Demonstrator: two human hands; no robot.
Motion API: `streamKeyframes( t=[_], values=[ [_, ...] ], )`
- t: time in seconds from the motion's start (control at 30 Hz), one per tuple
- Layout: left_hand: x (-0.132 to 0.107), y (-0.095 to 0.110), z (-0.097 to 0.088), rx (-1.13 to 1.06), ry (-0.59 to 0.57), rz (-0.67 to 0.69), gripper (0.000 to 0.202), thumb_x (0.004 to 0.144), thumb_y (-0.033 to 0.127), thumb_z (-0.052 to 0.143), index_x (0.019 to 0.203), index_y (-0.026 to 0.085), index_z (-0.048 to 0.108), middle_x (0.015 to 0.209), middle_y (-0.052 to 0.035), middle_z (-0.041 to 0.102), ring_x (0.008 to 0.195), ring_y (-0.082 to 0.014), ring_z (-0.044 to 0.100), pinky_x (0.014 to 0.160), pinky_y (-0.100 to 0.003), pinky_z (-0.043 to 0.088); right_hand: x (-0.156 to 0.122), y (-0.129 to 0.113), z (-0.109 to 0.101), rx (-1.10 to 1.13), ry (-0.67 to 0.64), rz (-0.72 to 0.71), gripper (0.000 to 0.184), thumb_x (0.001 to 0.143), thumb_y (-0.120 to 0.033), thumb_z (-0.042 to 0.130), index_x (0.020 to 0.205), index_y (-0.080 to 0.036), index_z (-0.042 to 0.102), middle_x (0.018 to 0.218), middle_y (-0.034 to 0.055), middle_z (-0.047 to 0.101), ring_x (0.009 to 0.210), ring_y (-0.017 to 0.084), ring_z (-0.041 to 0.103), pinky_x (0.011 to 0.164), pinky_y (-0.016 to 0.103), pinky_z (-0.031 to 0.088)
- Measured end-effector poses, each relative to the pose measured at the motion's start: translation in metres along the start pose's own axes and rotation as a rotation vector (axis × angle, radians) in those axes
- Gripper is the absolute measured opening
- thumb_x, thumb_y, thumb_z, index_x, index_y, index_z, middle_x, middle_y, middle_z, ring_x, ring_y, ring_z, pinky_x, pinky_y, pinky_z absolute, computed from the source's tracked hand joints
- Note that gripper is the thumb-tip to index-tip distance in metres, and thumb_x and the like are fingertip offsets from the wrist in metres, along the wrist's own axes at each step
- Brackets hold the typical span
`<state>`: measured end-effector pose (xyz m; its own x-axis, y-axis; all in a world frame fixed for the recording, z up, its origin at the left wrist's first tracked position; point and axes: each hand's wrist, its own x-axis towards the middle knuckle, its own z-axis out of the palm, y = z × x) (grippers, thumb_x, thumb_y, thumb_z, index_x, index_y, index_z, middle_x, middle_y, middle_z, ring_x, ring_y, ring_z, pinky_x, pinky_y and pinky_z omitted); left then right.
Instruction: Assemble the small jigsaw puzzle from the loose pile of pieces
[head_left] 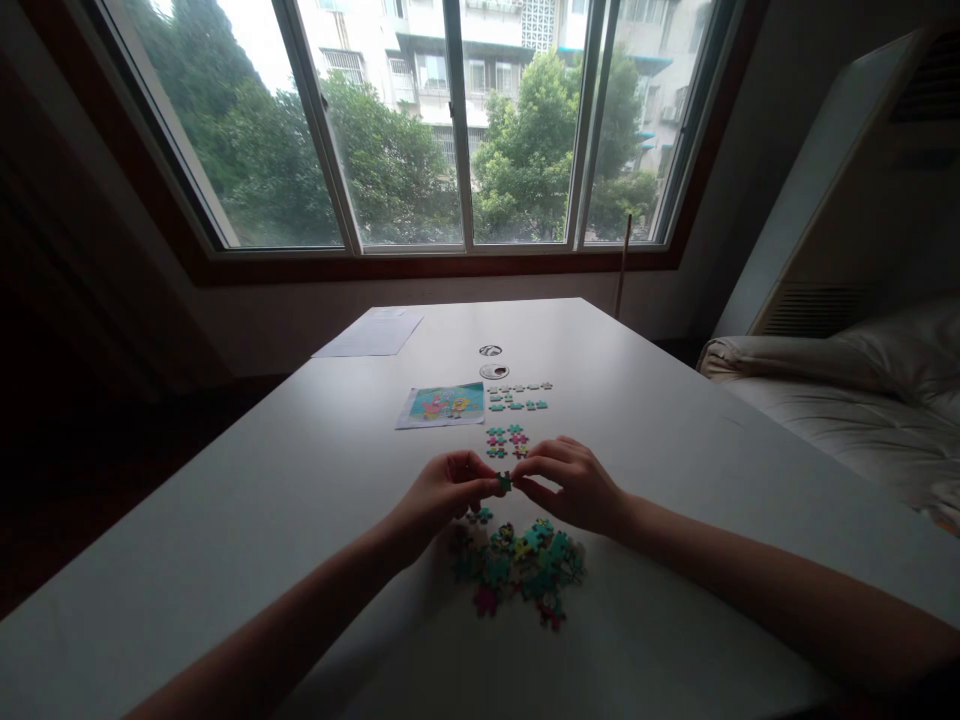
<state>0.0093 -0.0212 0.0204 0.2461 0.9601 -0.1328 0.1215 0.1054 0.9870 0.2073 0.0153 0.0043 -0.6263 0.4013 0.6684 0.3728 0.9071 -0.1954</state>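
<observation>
A small green jigsaw piece (pixel 504 482) is held up between my two hands over the table. My left hand (pixel 450 490) pinches it from the left between thumb and fingers. From the other side, the thumb and forefinger of my right hand (pixel 566 485) close on its right edge. Just below lies a loose heap of jigsaw pieces (pixel 529 560), mostly teal with some pink and yellow. Beyond my hands, sorted pieces (pixel 516 406) lie in short rows, with pink and teal ones (pixel 496 441) nearest. Left of the rows is a colourful cartoon picture sheet (pixel 448 404).
The white table (pixel 300 500) stretches toward the window (pixel 457 130). Two small round items (pixel 493 372) lie beyond the rows. A paper sheet (pixel 369 334) rests at the far left corner. A padded sofa (pixel 840 390) stands to the right, and a thin stick (pixel 623 265) leans behind.
</observation>
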Motion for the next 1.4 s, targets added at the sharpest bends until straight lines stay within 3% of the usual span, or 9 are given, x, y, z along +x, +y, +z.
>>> streamKeyframes(
  t=[0.27, 0.47, 0.6, 1.0, 1.17, 1.4],
  values=[
    [0.001, 0.003, -0.003, 0.126, -0.053, 0.043, 0.025, 0.068, 0.032, 0.064, 0.082, 0.014, 0.054, 0.072, -0.0024, 0.061, 0.057, -0.0087, 0.049, 0.049, -0.019, 0.035, -0.002, 0.009, -0.002, -0.036, 0.025, 0.017, 0.012, 0.083, -0.025, 0.049, 0.085, -0.021, 0.06, 0.081, 0.0024, 0.064, 0.072, 0.012, 0.055, 0.068, 0.027, 0.038],
    [0.003, -0.006, -0.024, 0.623, -0.067, 0.292, 0.016, 0.075, 0.031, 0.055, 0.081, 0.016, 0.058, 0.069, -0.0003, 0.058, 0.063, -0.0103, 0.051, 0.055, -0.02, 0.038, -0.013, 0.052, -0.011, -0.104, 0.129, 0.201, 0.016, 0.083, -0.029, 0.048, 0.082, -0.02, 0.062, 0.079, 0.0034, 0.063, 0.059, 0.011, 0.051, 0.066, 0.027, 0.04],
    [0.002, -0.008, -0.033, 0.812, -0.135, 0.315, 0.014, 0.076, 0.028, 0.052, 0.08, 0.016, 0.059, 0.065, 0.0005, 0.057, 0.06, -0.0101, 0.05, 0.054, -0.02, 0.038, -0.018, 0.07, -0.011, -0.089, 0.165, 0.305, 0.018, 0.082, -0.031, 0.048, 0.083, -0.019, 0.061, 0.076, 0.004, 0.061, 0.056, 0.01, 0.048, 0.061, 0.026, 0.041],
    [0.003, -0.013, -0.031, 0.925, -0.19, 0.321, 0.015, 0.077, 0.029, 0.052, 0.078, 0.017, 0.062, 0.067, -0.0007, 0.057, 0.059, -0.0105, 0.05, 0.055, -0.02, 0.038, -0.016, 0.067, -0.01, -0.05, 0.188, 0.351, 0.017, 0.082, -0.031, 0.049, 0.082, -0.019, 0.061, 0.075, 0.0039, 0.059, 0.055, 0.01, 0.048, 0.057, 0.024, 0.041],
    [0.003, -0.012, -0.034, 1.048, -0.139, 0.329, 0.014, 0.077, 0.024, 0.049, 0.078, 0.018, 0.062, 0.072, -0.0025, 0.058, 0.063, -0.0125, 0.05, 0.056, -0.022, 0.037, -0.011, 0.081, -0.007, -0.075, 0.134, 0.386, 0.016, 0.08, -0.029, 0.05, 0.083, -0.019, 0.061, 0.074, 0.0028, 0.059, 0.055, 0.01, 0.048, 0.056, 0.023, 0.04],
    [0.004, -0.011, -0.041, 1.11, -0.144, 0.327, 0.016, 0.079, 0.026, 0.048, 0.084, 0.021, 0.063, 0.079, -0.0033, 0.06, 0.072, -0.0161, 0.053, 0.062, -0.025, 0.039, 0.007, 0.132, 0.004, -0.123, -0.018, 0.483, 0.017, 0.077, -0.031, 0.052, 0.08, -0.017, 0.063, 0.068, 0.0012, 0.06, 0.054, 0.01, 0.049, 0.055, 0.022, 0.038]
  ],
)
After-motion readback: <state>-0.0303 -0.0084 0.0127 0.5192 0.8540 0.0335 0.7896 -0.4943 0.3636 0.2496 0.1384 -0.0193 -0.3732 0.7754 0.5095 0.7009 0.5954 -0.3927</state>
